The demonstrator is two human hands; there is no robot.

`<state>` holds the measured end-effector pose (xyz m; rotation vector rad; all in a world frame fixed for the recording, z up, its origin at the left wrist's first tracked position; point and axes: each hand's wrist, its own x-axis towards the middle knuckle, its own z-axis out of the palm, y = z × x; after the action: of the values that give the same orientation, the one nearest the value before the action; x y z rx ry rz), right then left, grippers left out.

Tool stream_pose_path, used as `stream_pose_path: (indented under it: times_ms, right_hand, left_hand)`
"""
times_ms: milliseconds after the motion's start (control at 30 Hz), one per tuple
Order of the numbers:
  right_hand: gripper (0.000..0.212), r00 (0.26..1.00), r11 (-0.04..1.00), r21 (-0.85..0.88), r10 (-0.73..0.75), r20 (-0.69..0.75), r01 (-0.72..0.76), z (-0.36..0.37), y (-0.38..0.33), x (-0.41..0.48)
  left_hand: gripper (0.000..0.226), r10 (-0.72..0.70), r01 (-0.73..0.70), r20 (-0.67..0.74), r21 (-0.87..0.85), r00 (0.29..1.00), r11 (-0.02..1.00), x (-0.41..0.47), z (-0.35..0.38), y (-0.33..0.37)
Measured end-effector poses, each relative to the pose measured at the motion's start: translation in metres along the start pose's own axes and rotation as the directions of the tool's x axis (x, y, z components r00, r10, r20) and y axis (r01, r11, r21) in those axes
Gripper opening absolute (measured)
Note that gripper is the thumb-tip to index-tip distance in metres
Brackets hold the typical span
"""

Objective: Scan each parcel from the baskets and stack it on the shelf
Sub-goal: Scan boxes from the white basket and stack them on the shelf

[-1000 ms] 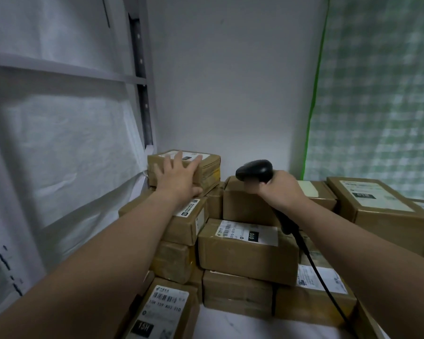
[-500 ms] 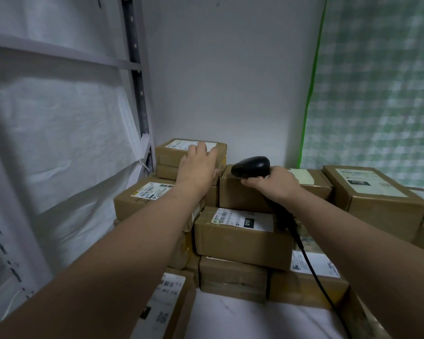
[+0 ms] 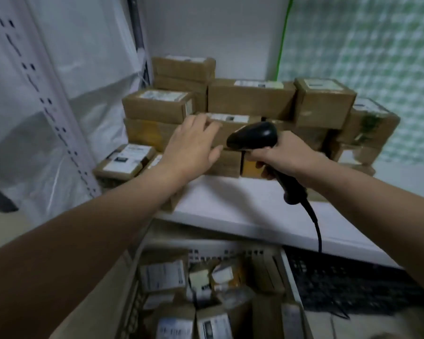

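- The left hand (image 3: 191, 145): fingers straight, loosely spread, holding nothing, at the front of the stacked parcels (image 3: 250, 99) (contact too blurred to call).
- The right hand (image 3: 284, 157), just right of them, wraps the scanner (image 3: 255, 137), head pointing left.
- Below both, past the shelf (image 3: 230, 206) edge, the basket (image 3: 206, 252) holds unscanned parcels (image 3: 162, 275); one lies label-up, crosswise, under the left forearm, so the free left hand looks better placed.

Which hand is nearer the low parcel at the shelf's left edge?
Left. The left hand, open, is just right of that parcel; the right hand, gripping the scanner, is farther right.
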<state>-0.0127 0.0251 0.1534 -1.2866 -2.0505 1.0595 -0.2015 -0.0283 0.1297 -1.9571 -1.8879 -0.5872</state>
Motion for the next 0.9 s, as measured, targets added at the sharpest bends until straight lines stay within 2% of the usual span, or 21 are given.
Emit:
stream_pose_path:
  times_ms: [133,233,300,533,633,767,833,900]
  right_hand:
    - [0.009,0.997,0.998,-0.017,0.057,0.052,-0.056,0.024,0.053,-0.062]
    - [0.012,0.996,0.995,-0.075,0.074,0.056,-0.069,0.045,0.091,-0.099]
    - [0.015,0.990,0.994,-0.036,0.104,0.091,-0.101,0.063,0.113,-0.117]
    - [0.021,0.978,0.998,0.013,0.063,0.199,-0.067,0.132,0.159,-0.139]
    - [0.020,0.957,0.997,-0.037,0.080,0.278,-0.073,0.153,0.169,-0.143]
    - [0.011,0.927,0.994,-0.086,0.095,0.363,-0.068,0.168,0.174,-0.139]
    - [0.010,0.930,0.992,-0.091,0.112,0.351,-0.085,0.171,0.177,-0.133]
    - [0.016,0.941,0.988,-0.097,0.144,0.308,-0.119,0.171,0.181,-0.127]
  left_hand:
    - [0.046,-0.032,0.040,0.074,-0.103,0.997,0.994,-0.076,0.022,0.029]
    - [0.040,-0.004,0.018,0.115,-0.115,0.993,0.993,-0.134,0.047,0.039]
    - [0.037,-0.014,0.032,0.144,-0.123,0.989,0.992,-0.169,0.065,0.038]
    - [0.033,-0.206,0.255,0.316,-0.119,0.926,0.960,-0.254,0.103,0.035]
    - [0.051,-0.353,0.411,0.471,-0.021,0.808,0.912,-0.273,0.112,0.039]
    - [0.089,-0.505,0.574,0.669,0.140,0.546,0.807,-0.297,0.138,0.040]
    - [0.106,-0.524,0.605,0.699,0.164,0.487,0.779,-0.305,0.152,0.040]
    - [0.111,-0.546,0.620,0.684,0.173,0.483,0.765,-0.310,0.162,0.042]
